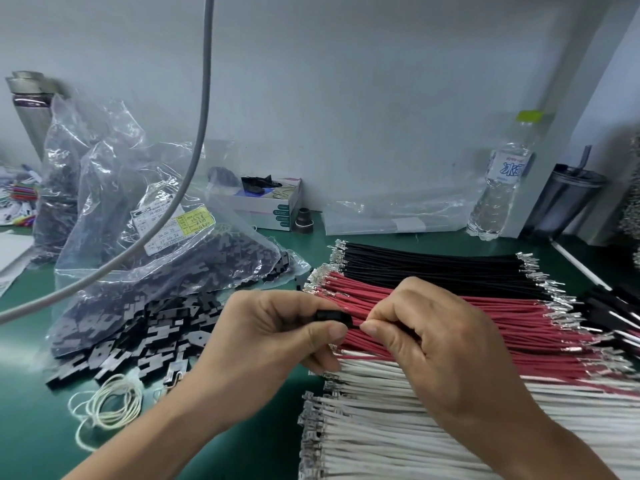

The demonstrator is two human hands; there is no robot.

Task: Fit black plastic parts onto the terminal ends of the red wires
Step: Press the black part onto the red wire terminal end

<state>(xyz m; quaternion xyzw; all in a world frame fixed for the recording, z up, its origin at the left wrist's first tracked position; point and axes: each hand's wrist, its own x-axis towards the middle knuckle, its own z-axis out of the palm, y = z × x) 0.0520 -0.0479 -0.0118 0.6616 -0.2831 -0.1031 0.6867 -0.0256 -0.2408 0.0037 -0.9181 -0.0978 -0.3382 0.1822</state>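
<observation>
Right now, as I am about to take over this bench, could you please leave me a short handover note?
Left hand pinches a black plastic part. Right hand pinches a red wire, its end at the part; whether it is seated is hidden.
Red wires lie in a row between black wires and white wires. Loose black parts spill from a bag on the left.
Left to do: most red wire ends look bare.

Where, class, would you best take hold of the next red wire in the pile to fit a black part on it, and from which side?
Grip a red wire on its insulation just behind the metal terminal, coming from above. The wires lie flat side by side, terminals pointing left toward the loose black parts, so that leaves the tip free. The right hand pinches one this way while the left hand holds a black part.
</observation>
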